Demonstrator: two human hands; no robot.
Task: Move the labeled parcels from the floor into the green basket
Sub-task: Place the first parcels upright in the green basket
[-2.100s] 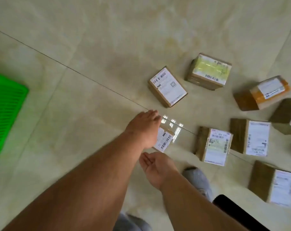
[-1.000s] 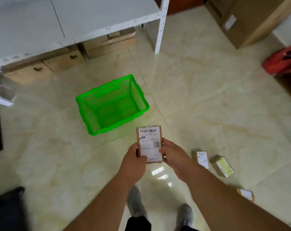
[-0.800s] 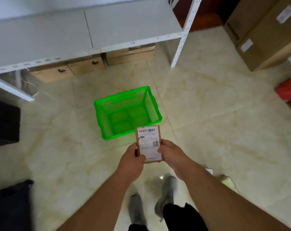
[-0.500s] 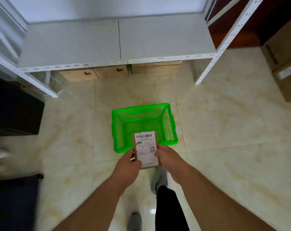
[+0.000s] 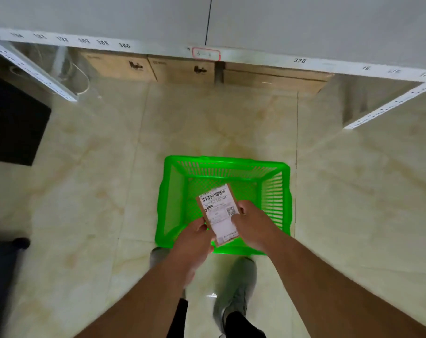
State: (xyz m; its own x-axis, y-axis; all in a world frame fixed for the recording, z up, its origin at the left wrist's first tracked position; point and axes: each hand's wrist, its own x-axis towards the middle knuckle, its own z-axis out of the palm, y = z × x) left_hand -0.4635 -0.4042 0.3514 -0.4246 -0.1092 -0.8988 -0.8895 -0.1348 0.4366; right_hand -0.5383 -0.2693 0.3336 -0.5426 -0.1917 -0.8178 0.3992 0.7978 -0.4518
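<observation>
A small brown parcel (image 5: 218, 212) with a white barcode label faces up, slightly tilted, above the near half of the green basket (image 5: 276, 191). My left hand (image 5: 193, 236) grips its lower left edge. My right hand (image 5: 249, 222) grips its right side, thumb on the label. The basket stands on the tiled floor right in front of my feet, and what shows of its inside holds no parcels. The other parcels on the floor are out of view.
A white shelf unit (image 5: 255, 57) with numbered edge tags runs across the top, with cardboard boxes (image 5: 182, 70) under it. A black object (image 5: 12, 128) sits at the left. My grey shoes (image 5: 233, 291) stand just behind the basket.
I have walked from the parcels up to the basket, which is now directly below my hands. The parcel, held in both hands, has come over the basket's near half and tilted.
</observation>
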